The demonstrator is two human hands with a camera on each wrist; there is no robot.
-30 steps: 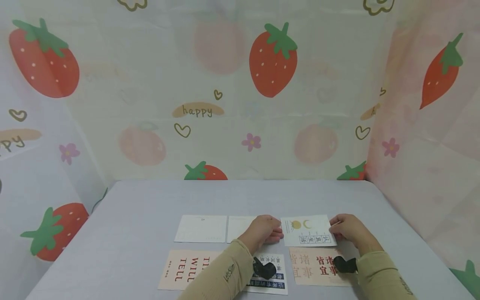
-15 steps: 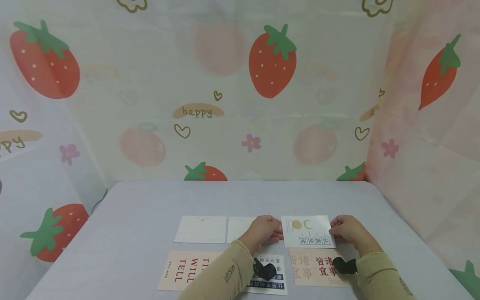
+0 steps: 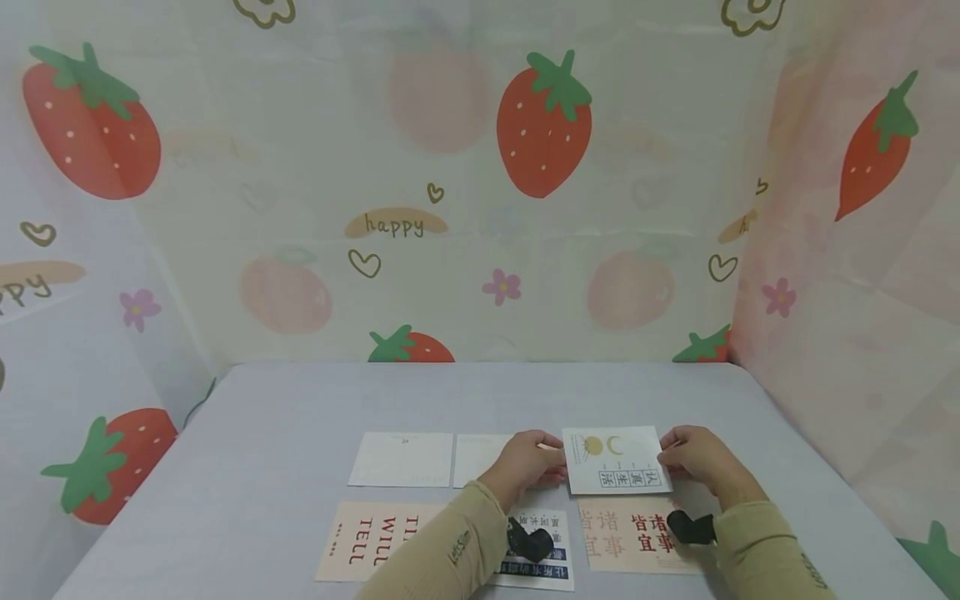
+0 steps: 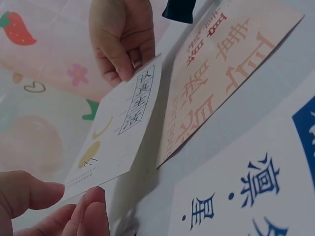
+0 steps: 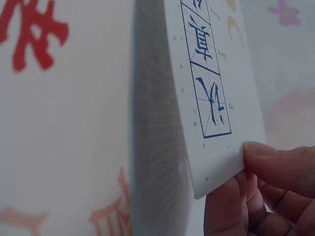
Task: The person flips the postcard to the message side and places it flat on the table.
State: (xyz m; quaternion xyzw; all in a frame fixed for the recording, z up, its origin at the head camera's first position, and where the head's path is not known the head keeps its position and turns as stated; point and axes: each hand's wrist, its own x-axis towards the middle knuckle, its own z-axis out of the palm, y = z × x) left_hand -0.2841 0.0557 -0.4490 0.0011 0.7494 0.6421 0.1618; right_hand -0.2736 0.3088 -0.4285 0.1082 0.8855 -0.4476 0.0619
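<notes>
A white postcard [image 3: 618, 461] with a yellow sun, a moon and boxed characters is held between both hands, raised a little off the table. My left hand [image 3: 527, 465] pinches its left edge, thumb on top and fingers beneath, as the left wrist view shows. At the opposite edge my right hand [image 3: 703, 460] pinches the card [image 5: 216, 98] the same way, thumb over fingers. Just nearer to me lies a cream card [image 3: 630, 535] with red and orange characters. A white card with blue print [image 3: 551, 542] lies beside it, partly covered by the left forearm.
At the left, a blank-looking white card [image 3: 401, 458] lies beside another white card [image 3: 480, 450] partly hidden by the left hand. A cream card with red letters [image 3: 367, 542] lies nearer, partly under the left sleeve. Strawberry-printed cloth [image 3: 300, 167] walls in the table [image 3: 277, 408].
The sun-and-moon postcard has shifted slightly and tilted up, its far edge now a little higher. Both hands keep their pinch on it; the other cards stay where they lay.
</notes>
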